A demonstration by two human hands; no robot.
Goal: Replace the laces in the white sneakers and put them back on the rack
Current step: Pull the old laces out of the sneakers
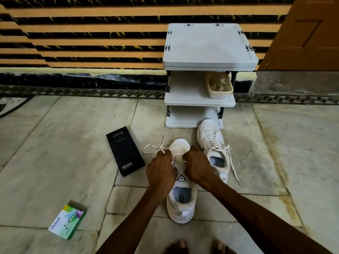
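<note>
Near white sneaker (181, 208): on marble floor (73, 143), centre, toe toward rack (209, 44).
Lace (156, 147): one end looped on floor left of toe, rest running into both hands.
L hand (161, 171): fingers curled, gripping lace at sneaker's left side.
R hand (197, 165): fingers clenched on lace over the eyelets.
2nd white sneaker (211, 132): laced, untied, just right of first, toe at rack base.
Beige tub (220, 92) w/ tangled laces: middle shelf, right side.
Black vivo box (125, 151), green Odonil box (67, 219): floor, left.

A home entryway: stone-slab floor (55, 143), striped wall (91, 33), wooden door (302, 37), small white shoe rack (209, 44).
</note>
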